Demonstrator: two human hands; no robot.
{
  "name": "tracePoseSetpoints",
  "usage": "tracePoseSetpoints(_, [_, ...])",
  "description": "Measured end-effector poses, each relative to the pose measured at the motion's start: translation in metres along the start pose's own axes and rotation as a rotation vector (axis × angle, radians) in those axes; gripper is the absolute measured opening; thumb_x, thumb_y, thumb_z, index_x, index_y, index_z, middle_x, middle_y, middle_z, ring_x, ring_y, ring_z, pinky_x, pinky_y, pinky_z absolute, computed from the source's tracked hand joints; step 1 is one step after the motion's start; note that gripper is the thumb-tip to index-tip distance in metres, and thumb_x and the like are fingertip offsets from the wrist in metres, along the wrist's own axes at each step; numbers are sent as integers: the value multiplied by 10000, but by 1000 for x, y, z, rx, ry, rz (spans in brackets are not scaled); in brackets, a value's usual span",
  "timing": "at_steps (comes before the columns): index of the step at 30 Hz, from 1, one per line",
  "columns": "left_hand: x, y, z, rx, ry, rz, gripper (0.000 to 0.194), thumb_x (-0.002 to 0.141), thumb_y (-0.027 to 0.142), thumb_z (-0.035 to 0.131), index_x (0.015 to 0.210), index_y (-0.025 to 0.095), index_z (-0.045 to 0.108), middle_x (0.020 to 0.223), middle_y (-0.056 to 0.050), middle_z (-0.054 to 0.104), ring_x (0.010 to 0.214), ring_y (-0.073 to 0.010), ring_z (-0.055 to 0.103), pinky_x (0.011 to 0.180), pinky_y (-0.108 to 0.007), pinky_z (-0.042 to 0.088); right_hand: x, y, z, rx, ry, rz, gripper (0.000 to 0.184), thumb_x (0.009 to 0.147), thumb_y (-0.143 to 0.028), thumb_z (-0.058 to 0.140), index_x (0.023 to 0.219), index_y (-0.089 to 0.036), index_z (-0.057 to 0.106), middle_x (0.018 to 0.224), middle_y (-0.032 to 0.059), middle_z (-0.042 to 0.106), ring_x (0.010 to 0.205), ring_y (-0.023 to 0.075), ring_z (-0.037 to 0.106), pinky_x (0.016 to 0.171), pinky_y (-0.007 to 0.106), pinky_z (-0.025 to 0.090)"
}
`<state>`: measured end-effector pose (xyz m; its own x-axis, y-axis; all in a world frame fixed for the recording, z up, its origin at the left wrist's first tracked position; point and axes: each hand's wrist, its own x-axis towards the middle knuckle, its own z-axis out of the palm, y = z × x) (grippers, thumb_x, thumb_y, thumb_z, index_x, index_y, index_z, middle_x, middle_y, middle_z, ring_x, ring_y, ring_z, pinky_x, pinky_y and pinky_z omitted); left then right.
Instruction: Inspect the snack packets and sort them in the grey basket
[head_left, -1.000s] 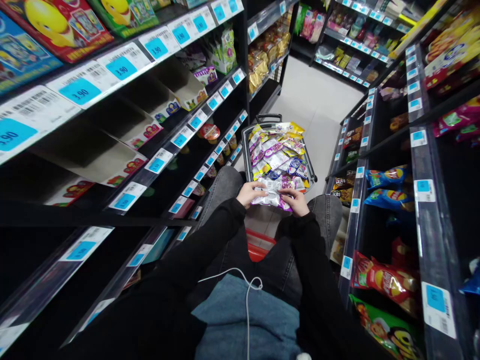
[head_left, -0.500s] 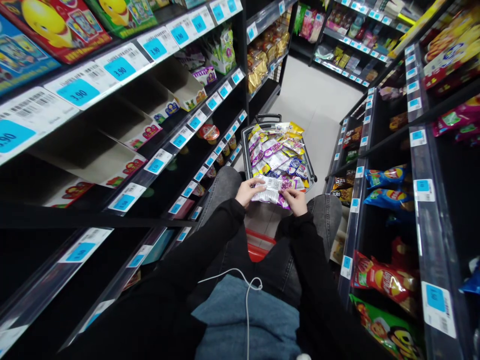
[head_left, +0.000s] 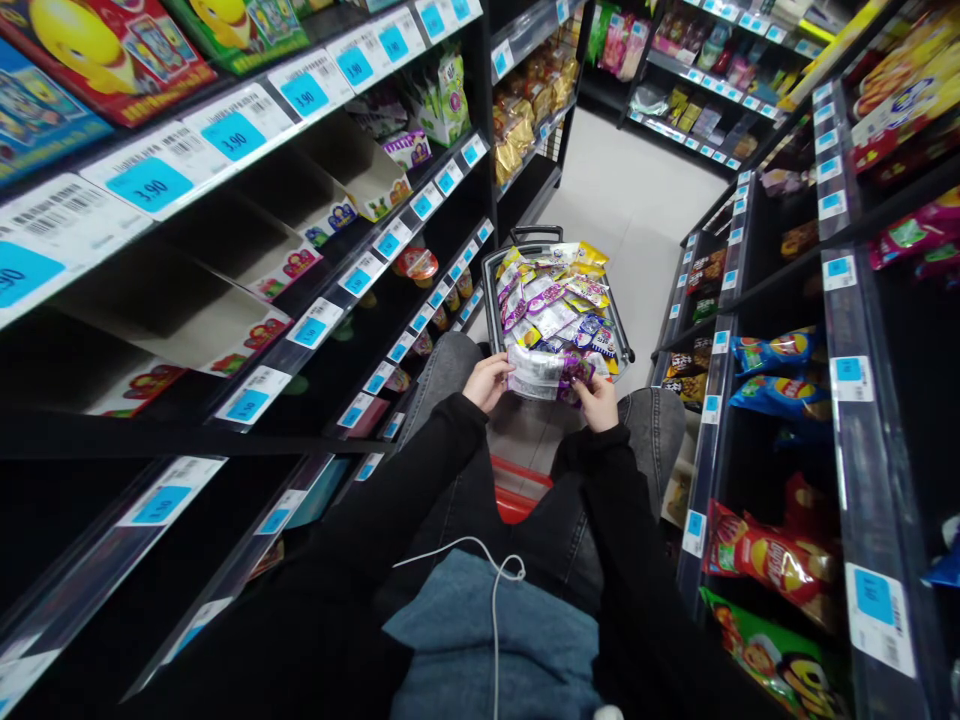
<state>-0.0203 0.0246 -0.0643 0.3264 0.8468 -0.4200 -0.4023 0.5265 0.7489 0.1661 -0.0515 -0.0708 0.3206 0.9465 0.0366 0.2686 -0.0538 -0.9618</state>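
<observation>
Between my two hands is a silver and purple snack packet (head_left: 541,374), raised over the near edge of a basket (head_left: 491,305). My left hand (head_left: 487,382) pinches the packet's left end. At its right, purple end, the thumb and fingers of my right hand (head_left: 597,400) are closed on it. Many similar purple, yellow and blue packets (head_left: 551,300) are heaped in the black-rimmed basket just beyond. The packet and hands cover part of the basket's near side.
Shelves with price tags (head_left: 154,185) run along my left, holding open cartons (head_left: 225,340). To the right, more shelves carry blue chip bags (head_left: 776,350) and a red chip bag (head_left: 780,550). Something red (head_left: 517,490) shows between my legs. A white cable (head_left: 495,600) hangs over my front.
The packet has been turned and stretched out between my hands, so its face looks flatter and its purple end shows at the right. My hands have moved slightly apart. The basket stays put.
</observation>
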Motion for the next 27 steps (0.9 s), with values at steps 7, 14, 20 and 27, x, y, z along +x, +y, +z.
tracePoseSetpoints(7, [0,5,-4,-134,-49,-127,75,615,85,529,650,124,582,698,-54,653,658,-177,621,607,-307,523,-4,-19,-5,-102,-64,-199,292,683,-117,522,770,-288,741,1234,-16,580,1221,224,435,1073,425,273])
tracePoseSetpoints(14, [-3,10,-3,-140,-129,-35,561,627,28,590,1173,139,534,1033,-102,661,731,-162,651,590,-234,510,-5,-18,-1,-17,9,-122,286,691,-163,513,851,-264,727,1407,-27,398,1305,224,336,1098,394,240])
tracePoseSetpoints(20, [0,3,-3,-49,-99,-25,624,541,-1,658,1152,79,560,1008,-143,678,820,-216,660,727,-310,517,-5,-9,10,487,13,293,467,739,-448,533,1122,-181,560,1096,105,653,902,233,651,785,421,528])
tracePoseSetpoints(27, [9,-10,-10,262,16,-6,376,529,117,732,894,81,648,732,-86,696,728,-220,648,752,-356,494,-7,26,26,334,109,393,360,532,-307,700,840,-142,616,840,94,721,802,258,669,731,424,535])
